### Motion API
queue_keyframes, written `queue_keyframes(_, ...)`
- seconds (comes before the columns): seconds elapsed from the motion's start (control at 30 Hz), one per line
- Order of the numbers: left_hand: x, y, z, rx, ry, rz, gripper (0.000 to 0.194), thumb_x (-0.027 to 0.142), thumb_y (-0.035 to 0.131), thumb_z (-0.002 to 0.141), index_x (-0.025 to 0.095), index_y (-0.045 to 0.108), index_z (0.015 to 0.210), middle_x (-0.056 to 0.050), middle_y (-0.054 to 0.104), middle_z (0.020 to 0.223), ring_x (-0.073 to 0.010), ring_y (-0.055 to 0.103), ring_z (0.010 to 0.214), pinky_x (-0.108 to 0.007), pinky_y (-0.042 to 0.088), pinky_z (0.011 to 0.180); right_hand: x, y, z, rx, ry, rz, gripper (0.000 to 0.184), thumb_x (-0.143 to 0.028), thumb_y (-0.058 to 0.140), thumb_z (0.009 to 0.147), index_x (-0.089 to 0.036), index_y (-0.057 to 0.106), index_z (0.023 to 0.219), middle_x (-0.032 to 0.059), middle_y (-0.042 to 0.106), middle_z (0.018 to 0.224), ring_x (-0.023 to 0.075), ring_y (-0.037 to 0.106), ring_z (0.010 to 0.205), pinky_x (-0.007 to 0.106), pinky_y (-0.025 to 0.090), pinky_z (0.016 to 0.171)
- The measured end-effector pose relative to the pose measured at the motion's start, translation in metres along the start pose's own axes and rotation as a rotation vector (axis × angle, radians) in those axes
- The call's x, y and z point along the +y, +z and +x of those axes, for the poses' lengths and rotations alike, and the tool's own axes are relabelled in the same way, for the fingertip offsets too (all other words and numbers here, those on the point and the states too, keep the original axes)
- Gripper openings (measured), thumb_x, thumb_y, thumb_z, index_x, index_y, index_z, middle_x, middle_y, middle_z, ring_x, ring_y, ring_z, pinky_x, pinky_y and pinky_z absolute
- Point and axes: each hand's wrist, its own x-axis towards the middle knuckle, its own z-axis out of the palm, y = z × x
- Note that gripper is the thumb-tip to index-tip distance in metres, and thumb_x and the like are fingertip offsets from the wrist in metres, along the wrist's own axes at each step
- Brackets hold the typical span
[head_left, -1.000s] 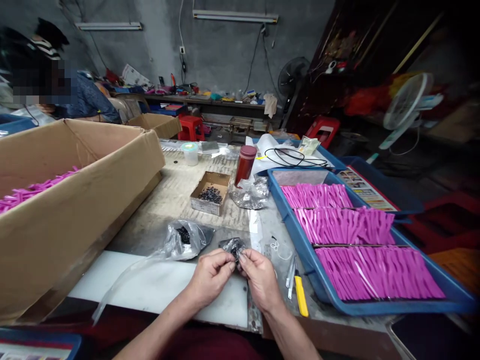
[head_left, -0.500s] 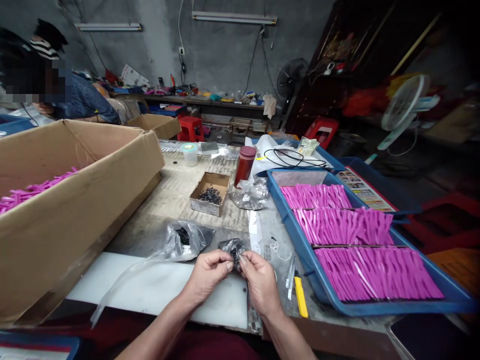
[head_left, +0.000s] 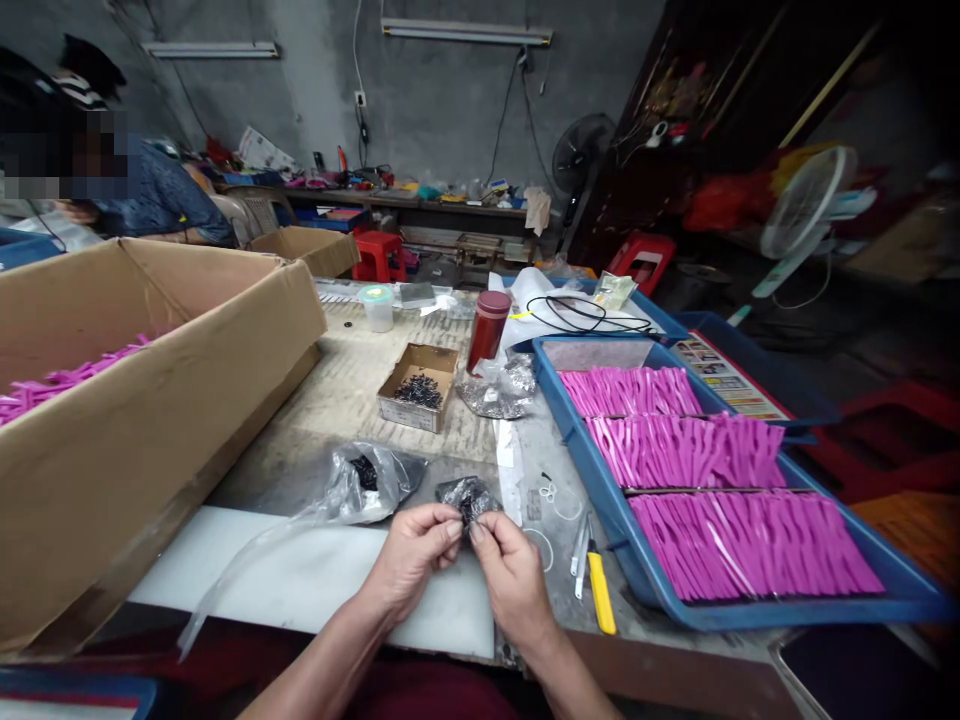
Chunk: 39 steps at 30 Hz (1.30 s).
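A small crinkled plastic bag [head_left: 466, 492] with dark contents lies at the front middle of the table. My left hand [head_left: 420, 553] pinches its near edge between thumb and fingers. Close beside it, my right hand [head_left: 510, 568] pinches the same bag, fingertips almost meeting the left ones. Whether anything else sits between the fingertips is too small to make out. To the left rests a larger clear plastic bag [head_left: 375, 485] holding black pieces. Farther back stands a small open cardboard box [head_left: 405, 412] with many tiny black parts inside.
A blue tray [head_left: 600, 510] of pink strips stands at right, a large cardboard box [head_left: 172, 400] at left. A yellow-handled tool [head_left: 601, 592] lies beside the tray. A dark red canister [head_left: 487, 330] and another plastic bag [head_left: 499, 390] are farther back. Another person sits at far left.
My right hand has shifted slightly left and down, uncovering a white loop on the table. Both hands still pinch the small bag, their fingertips closer together.
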Motion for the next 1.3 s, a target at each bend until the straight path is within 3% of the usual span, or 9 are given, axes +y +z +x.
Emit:
queue_keyframes(0.23, -0.001, 0.003, -0.001, -0.026, 0.004, -0.069, 0.014, 0.020, 0.063, 0.059, 0.010, 0.056, 0.065, 0.003, 0.045, 0.047, -0.0055, 0.038, 0.045, -0.019, 0.026, 0.044, -0.005, 0.003, 0.001, 0.029, 0.125, 0.256, 0.020, -0.034, 0.044, 0.075, -0.016, 0.048, 0.064, -0.0018, 0.047, 0.058, 0.0108, 0.043, 0.056, 0.020, 0.037, 0.053)
queue_keyframes(0.7, -0.005, 0.003, -0.001, -0.044, 0.028, -0.077, 0.010, 0.020, 0.061, 0.062, 0.011, 0.056, 0.063, 0.004, 0.044, 0.048, -0.0053, 0.037, 0.046, -0.019, 0.026, 0.045, -0.008, 0.007, -0.001, 0.022, 0.181, 0.411, 0.021, -0.033, 0.047, 0.073, -0.017, 0.047, 0.060, -0.0027, 0.046, 0.055, 0.0102, 0.041, 0.053, 0.021, 0.035, 0.051)
queue_keyframes(1.3, -0.008, -0.001, -0.001, 0.013, 0.326, 0.381, 0.013, 0.023, 0.055, 0.067, 0.013, 0.057, 0.059, 0.002, 0.046, 0.057, -0.0085, 0.044, 0.050, -0.020, 0.039, 0.049, -0.011, 0.015, -0.002, 0.048, 0.230, 0.597, 0.022, -0.034, 0.047, 0.073, -0.017, 0.047, 0.058, -0.0041, 0.041, 0.050, 0.0079, 0.035, 0.046, 0.020, 0.031, 0.044)
